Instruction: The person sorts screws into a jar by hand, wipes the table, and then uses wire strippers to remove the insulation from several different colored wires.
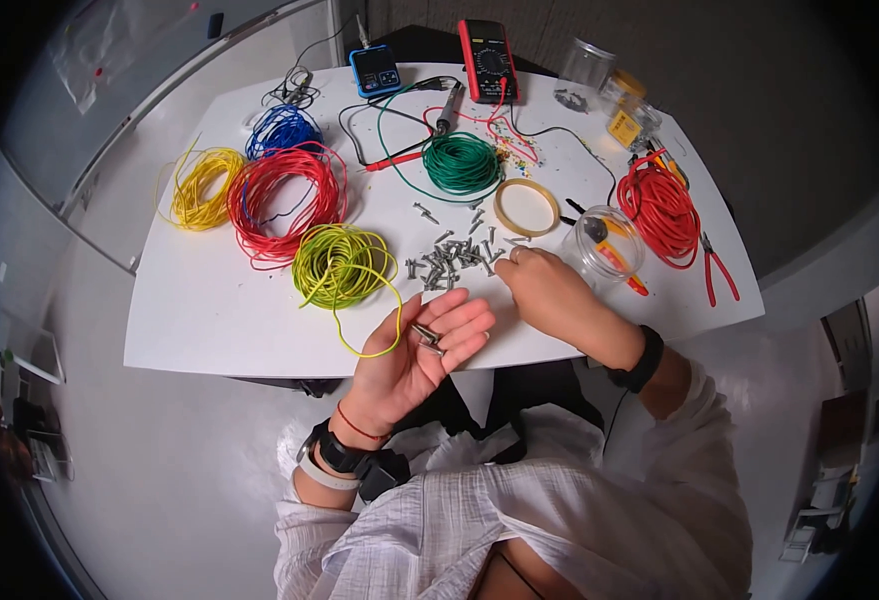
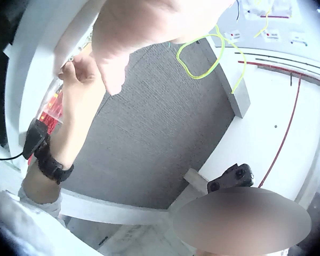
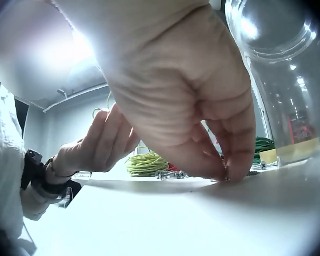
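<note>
My left hand [image 1: 427, 345] is held palm up over the table's front edge. A few metal screws [image 1: 425, 337] lie on its palm, and its fingers are extended and slightly bent. Right of the screw pile [image 1: 449, 260], my right hand [image 1: 549, 290] reaches down to the tabletop. In the right wrist view its thumb and fingertips [image 3: 236, 169] come together on a screw [image 3: 253, 173] at the table surface, mostly hidden by the fingers. A clear plastic jar [image 1: 607, 245] stands just right of this hand.
Yellow-green wire [image 1: 339, 265], red wire [image 1: 284, 205] and green wire [image 1: 461, 163] coils surround the pile. A tape ring [image 1: 526, 208] lies behind the right hand. Farther back stand a multimeter [image 1: 488, 62] and a blue tester [image 1: 374, 70]. Red-handled pliers [image 1: 719, 272] lie at right.
</note>
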{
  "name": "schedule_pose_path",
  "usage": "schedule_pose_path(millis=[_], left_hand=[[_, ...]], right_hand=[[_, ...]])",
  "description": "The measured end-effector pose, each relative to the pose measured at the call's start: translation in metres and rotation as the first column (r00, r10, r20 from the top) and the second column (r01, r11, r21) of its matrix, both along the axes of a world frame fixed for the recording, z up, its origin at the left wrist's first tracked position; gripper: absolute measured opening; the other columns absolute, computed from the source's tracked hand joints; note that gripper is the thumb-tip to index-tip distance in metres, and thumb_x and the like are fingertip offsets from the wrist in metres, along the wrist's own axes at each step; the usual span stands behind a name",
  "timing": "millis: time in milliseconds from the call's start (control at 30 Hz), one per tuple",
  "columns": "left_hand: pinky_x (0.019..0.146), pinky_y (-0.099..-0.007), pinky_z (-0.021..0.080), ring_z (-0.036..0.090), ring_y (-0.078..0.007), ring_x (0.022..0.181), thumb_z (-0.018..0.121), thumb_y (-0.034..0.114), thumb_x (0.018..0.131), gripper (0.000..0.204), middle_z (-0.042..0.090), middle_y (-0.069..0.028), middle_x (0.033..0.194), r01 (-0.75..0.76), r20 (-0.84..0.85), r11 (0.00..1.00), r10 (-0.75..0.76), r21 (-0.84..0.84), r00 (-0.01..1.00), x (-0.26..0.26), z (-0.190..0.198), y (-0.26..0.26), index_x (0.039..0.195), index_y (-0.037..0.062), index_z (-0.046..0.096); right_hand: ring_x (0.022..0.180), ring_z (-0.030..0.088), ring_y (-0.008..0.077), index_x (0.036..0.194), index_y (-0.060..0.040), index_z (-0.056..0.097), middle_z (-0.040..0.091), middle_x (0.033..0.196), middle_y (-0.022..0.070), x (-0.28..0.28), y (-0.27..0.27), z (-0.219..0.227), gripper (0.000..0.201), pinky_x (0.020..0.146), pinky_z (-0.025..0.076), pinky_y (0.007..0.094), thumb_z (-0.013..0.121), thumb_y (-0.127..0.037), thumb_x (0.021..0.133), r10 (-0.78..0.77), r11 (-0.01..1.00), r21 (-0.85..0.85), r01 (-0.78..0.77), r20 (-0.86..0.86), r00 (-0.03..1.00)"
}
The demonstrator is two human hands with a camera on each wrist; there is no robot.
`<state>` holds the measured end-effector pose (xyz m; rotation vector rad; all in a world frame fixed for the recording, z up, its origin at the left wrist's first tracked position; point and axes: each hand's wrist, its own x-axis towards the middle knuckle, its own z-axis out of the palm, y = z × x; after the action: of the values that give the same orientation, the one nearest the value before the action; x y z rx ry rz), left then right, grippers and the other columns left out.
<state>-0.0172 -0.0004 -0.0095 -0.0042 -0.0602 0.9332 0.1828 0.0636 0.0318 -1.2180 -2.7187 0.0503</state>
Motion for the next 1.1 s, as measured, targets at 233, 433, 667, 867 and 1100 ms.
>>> schedule_pose_path(millis=[233, 433, 667, 867, 1100], left_hand=[[0.102, -0.0433, 0.035, 0.043, -0.0353, 0.118, 0.032, 0.011, 0.091, 0.039, 0.046, -0.0251, 0.124, -0.036, -0.144, 0.999, 0.039, 0.024, 0.989, 0.003, 0.003, -0.001, 0.124, -0.0081, 0.038], [0.1, -0.0418, 0.038, 0.049, -0.0332, 0.112, 0.037, 0.01, 0.089, 0.036, 0.05, -0.0232, 0.117, -0.057, -0.24, 0.998, 0.05, -0.021, 0.969, 0.008, 0.002, -0.001, 0.118, -0.0092, 0.043], [0.097, -0.0391, 0.042, 0.054, -0.0281, 0.103, 0.04, 0.014, 0.09, 0.032, 0.054, -0.0179, 0.108, -0.078, -0.324, 0.995, 0.055, -0.058, 0.945, 0.022, -0.004, 0.009, 0.113, -0.0084, 0.045], [0.084, -0.0345, 0.047, 0.056, -0.0208, 0.087, 0.042, 0.016, 0.091, 0.028, 0.054, -0.0082, 0.087, -0.154, -0.483, 0.972, 0.051, -0.177, 0.874, 0.022, 0.027, 0.004, 0.106, -0.0065, 0.049], [0.051, -0.025, 0.037, 0.04, -0.0104, 0.059, 0.041, 0.018, 0.092, 0.024, 0.042, 0.0012, 0.068, -0.004, -0.236, 0.999, -0.006, -0.042, 0.972, -0.013, 0.001, -0.009, 0.103, 0.0005, 0.053]], right_hand=[[0.074, 0.061, 0.0318, 0.082, 0.0009, 0.057, 0.058, 0.074, 0.018, -0.001, -0.003, 0.005, 0.011, 0.065, 0.05, 0.0389, 0.051, 0.0, 0.072, -0.034, 0.999, -0.008, 0.035, 0.085, 0.996], [0.072, 0.06, 0.0291, 0.084, -0.0017, 0.057, 0.058, 0.075, 0.015, 0.002, -0.004, 0.027, 0.013, 0.062, 0.048, 0.0377, 0.055, -0.001, 0.071, -0.091, 0.978, -0.205, 0.043, -0.229, 0.969], [0.072, 0.057, 0.0308, 0.082, -0.003, 0.055, 0.057, 0.077, 0.0124, -0.024, -0.025, 0.035, 0.013, 0.062, 0.046, 0.0385, 0.057, 0.001, 0.07, 0.216, 0.932, -0.144, -0.333, -0.518, 0.828], [0.073, 0.057, 0.0308, 0.082, -0.0034, 0.055, 0.056, 0.075, 0.011, -0.015, -0.019, 0.036, 0.012, 0.064, 0.046, 0.0387, 0.056, -0.001, 0.07, 0.117, 0.98, -0.084, -0.181, -0.494, 0.861], [0.064, 0.056, 0.0236, 0.079, -0.0021, 0.053, 0.055, 0.078, 0.0103, 0.011, -0.008, 0.015, 0.012, 0.055, 0.045, 0.0322, 0.06, 0.001, 0.07, -0.008, 0.973, -0.217, -0.074, -0.354, 0.935]])
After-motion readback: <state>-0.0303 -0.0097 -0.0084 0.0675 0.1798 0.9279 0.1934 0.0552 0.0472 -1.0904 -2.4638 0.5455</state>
